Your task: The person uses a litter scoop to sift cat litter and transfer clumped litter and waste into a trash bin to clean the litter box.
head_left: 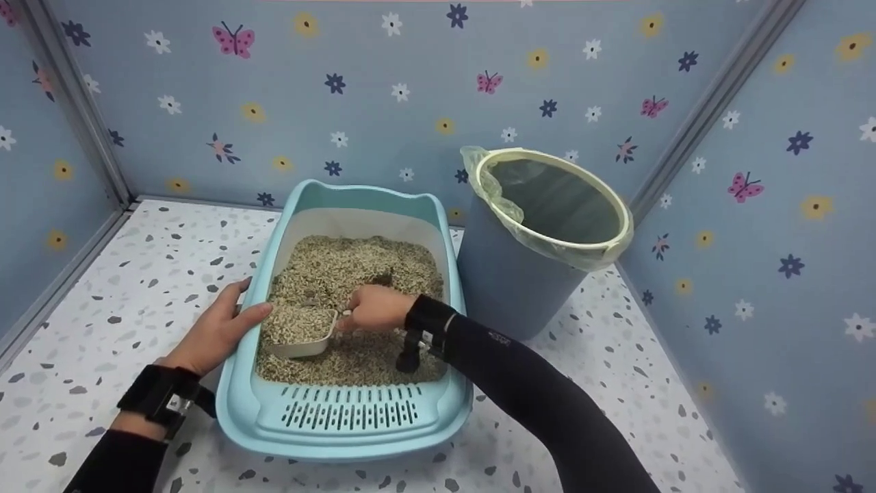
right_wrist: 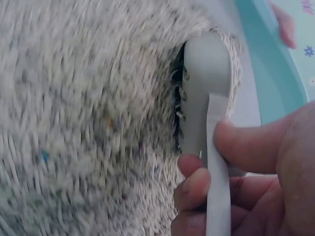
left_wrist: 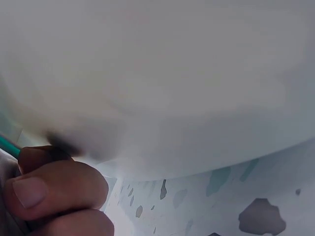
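A light blue litter box (head_left: 236, 411) stands on the floor, filled with tan pellet litter (head_left: 356, 253). My left hand (head_left: 215, 332) grips its left rim, thumb on top; curled fingers (left_wrist: 64, 187) show against the outer wall in the left wrist view. With my right hand (head_left: 380, 308) I hold a pale litter scoop (head_left: 301, 350) by its flat handle (right_wrist: 218, 182), thumb pressed along it. The scoop sits low in the litter near the left wall, and pellets heap in its basin. Past my right knuckles shows a small dark patch (head_left: 384, 278), partly hidden by the hand.
A grey-blue waste bin (head_left: 520, 294) stands against the box's right side, with a translucent bag (head_left: 503, 205) folded over its rim. Flowered panels (head_left: 383, 103) close off the back and both sides. Speckled white floor (head_left: 171, 253) surrounds the box.
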Available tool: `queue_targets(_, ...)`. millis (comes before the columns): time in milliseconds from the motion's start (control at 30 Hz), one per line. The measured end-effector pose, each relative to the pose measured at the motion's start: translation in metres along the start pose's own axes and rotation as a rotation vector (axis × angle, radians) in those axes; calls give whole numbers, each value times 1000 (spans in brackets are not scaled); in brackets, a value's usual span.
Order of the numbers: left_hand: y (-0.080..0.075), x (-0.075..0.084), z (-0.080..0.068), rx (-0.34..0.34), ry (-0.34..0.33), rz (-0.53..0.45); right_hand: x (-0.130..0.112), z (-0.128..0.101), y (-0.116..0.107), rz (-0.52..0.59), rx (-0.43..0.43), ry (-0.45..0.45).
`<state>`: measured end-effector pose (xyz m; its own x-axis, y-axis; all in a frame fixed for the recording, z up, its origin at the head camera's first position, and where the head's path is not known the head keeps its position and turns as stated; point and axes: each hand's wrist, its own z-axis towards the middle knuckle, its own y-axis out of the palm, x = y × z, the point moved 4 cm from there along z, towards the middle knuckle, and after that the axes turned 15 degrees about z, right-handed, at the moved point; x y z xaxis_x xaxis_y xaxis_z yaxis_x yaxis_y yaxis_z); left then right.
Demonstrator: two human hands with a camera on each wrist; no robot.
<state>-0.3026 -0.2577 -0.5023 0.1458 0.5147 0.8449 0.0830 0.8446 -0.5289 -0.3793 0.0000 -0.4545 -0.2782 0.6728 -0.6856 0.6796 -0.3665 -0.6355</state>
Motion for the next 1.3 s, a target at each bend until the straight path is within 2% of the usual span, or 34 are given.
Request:
queue_targets(233,0,1,-1,2,-2,19,0,-4,-1,71,38,61)
queue_targets(667,0,4,-2,-16,18,-21,5,-16,-20,142,110,56)
queue_targets(833,1,3,-3,-22,26,-41,7,-22,-33,49,149,32)
queue_targets(967,0,2,-3,-14,21,-51,7,-28,-44,-34,178,49)
queue_targets(1200,0,2,-3,-6,18,-46,0,-36,-51,-156,115,78)
queue_targets(1300,1,2,-3,-4,14,-46,-4,-39,-54,-175,98,93)
